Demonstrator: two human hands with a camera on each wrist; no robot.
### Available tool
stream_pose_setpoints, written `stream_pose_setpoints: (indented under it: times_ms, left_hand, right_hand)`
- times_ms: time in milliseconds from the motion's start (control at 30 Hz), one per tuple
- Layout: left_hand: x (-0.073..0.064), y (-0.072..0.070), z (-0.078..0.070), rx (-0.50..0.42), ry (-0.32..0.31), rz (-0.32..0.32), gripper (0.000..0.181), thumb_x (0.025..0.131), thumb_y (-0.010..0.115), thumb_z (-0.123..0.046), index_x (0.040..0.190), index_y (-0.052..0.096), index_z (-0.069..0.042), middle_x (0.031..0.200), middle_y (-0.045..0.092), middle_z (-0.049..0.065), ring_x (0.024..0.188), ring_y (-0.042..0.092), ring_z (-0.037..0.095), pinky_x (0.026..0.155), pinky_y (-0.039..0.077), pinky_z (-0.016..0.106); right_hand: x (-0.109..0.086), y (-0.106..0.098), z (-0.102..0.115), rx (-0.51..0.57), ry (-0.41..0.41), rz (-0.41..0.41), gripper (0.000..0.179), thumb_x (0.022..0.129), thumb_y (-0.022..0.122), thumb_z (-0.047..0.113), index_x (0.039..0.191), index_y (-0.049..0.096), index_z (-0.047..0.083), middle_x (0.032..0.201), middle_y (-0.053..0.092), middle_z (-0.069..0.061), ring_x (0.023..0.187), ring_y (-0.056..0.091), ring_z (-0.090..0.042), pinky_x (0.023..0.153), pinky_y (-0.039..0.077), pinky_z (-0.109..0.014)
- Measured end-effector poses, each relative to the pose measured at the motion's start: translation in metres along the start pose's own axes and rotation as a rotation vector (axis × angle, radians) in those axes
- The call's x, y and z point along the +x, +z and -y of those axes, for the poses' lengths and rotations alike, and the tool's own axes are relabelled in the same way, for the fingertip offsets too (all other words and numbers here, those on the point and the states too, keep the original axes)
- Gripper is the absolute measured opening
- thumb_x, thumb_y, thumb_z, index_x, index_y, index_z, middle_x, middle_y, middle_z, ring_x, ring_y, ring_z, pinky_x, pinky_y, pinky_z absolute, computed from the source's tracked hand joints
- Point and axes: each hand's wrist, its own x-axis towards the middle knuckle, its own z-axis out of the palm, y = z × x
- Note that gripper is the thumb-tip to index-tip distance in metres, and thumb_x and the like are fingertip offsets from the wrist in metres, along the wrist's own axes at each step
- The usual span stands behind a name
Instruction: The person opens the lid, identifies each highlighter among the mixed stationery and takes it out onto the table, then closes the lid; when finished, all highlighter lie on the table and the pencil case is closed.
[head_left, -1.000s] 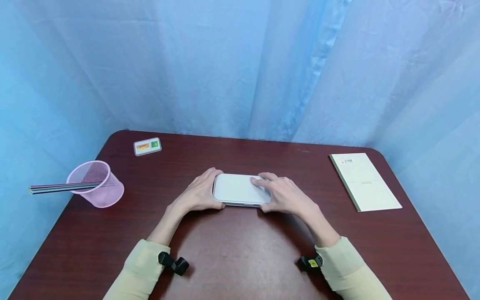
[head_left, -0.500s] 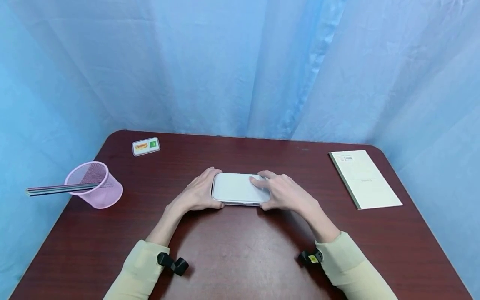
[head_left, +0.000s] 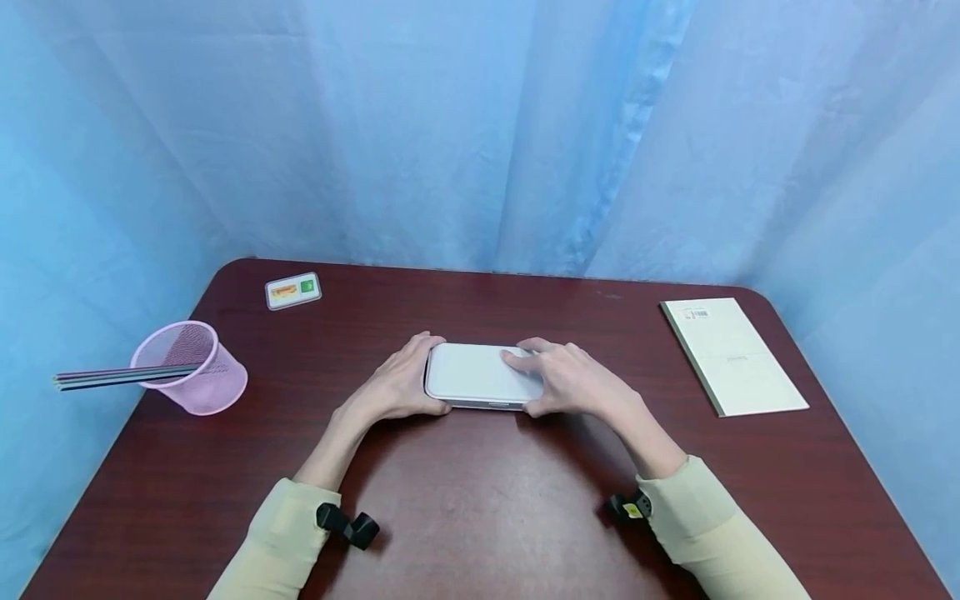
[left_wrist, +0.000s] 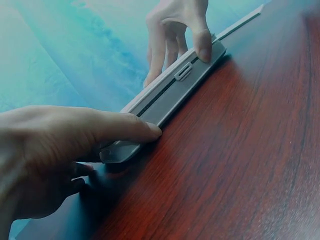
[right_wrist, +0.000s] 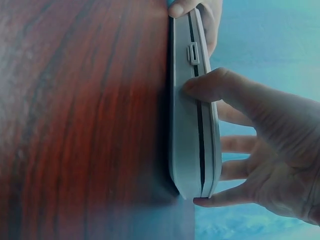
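White lidded case on the table, left grip and right grip curled round its ends.
Left of them, a pink mesh cup holds thin sticks; right, a notepad bears an unreadable barcode label.

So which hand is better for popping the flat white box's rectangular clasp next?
Probably the right hand: its thumb touches the front of the flat white rectangular box closer to the small pale rectangular clasp than the left hand does.
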Motion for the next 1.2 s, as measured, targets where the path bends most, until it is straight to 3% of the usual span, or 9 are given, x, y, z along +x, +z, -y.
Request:
stream_pose_setpoints:
  times_ms: [133,267,533,767,967,1100,1200]
  left_hand:
    - [0.000,0.000,0.001,0.021,0.006,-0.021,0.101,0.070,0.089,-0.034,0.152,0.037,-0.006,0.162,0.034,0.023,0.146,0.042,0.039,0.115,0.043,0.056]
    - [0.001,0.000,0.002,0.038,0.011,-0.037,0.097,0.068,0.090,-0.035,0.147,0.041,-0.005,0.159,0.037,0.022,0.145,0.043,0.038,0.113,0.045,0.054]
    - [0.001,-0.001,0.002,0.048,0.005,-0.035,0.098,0.066,0.092,-0.037,0.144,0.043,-0.004,0.158,0.038,0.024,0.143,0.043,0.038,0.114,0.045,0.053]
    - [0.002,0.000,0.000,0.048,0.010,-0.035,0.097,0.066,0.093,-0.037,0.143,0.045,-0.004,0.158,0.038,0.025,0.148,0.040,0.039,0.117,0.042,0.054]
    - [0.001,0.000,0.001,0.022,-0.018,-0.020,0.100,0.067,0.093,-0.040,0.146,0.042,-0.005,0.163,0.031,0.026,0.151,0.037,0.040,0.118,0.042,0.056]
    - [0.000,-0.002,0.002,0.006,-0.033,-0.016,0.100,0.068,0.092,-0.040,0.146,0.041,-0.004,0.165,0.027,0.027,0.153,0.034,0.042,0.119,0.040,0.057]
    - [-0.001,-0.002,0.003,0.000,-0.042,-0.016,0.100,0.067,0.092,-0.040,0.146,0.042,-0.005,0.166,0.026,0.026,0.154,0.031,0.042,0.120,0.039,0.057]
  right_hand:
    - [0.001,-0.004,0.000,0.015,0.008,0.021,0.075,0.078,0.079,0.030,0.149,0.055,0.025,0.149,0.056,-0.015,0.084,0.069,-0.020,0.077,0.053,-0.032]
    - [0.003,-0.007,-0.001,0.034,0.015,0.054,0.076,0.079,0.078,0.030,0.150,0.054,0.026,0.151,0.055,-0.014,0.101,0.070,-0.025,0.082,0.053,-0.035]
    - [0.007,-0.019,-0.009,0.105,-0.032,0.127,0.076,0.082,0.078,0.031,0.153,0.050,0.025,0.154,0.054,-0.013,0.139,0.057,-0.032,0.104,0.050,-0.055]
    - [0.011,-0.033,-0.026,0.256,-0.073,0.205,0.070,0.086,0.078,0.038,0.151,0.052,0.030,0.153,0.057,0.001,0.144,0.052,-0.022,0.111,0.050,-0.046]
    - [0.020,-0.042,-0.038,0.356,-0.107,0.279,0.066,0.089,0.077,0.042,0.149,0.054,0.030,0.151,0.058,0.008,0.146,0.050,-0.017,0.116,0.046,-0.046]
    - [0.025,-0.047,-0.042,0.397,-0.105,0.331,0.065,0.090,0.076,0.047,0.149,0.054,0.032,0.152,0.057,0.011,0.146,0.049,-0.016,0.114,0.047,-0.045]
    - [0.029,-0.049,-0.045,0.421,-0.110,0.357,0.064,0.091,0.075,0.048,0.149,0.054,0.032,0.144,0.064,0.009,0.127,0.059,-0.011,0.101,0.050,-0.038]
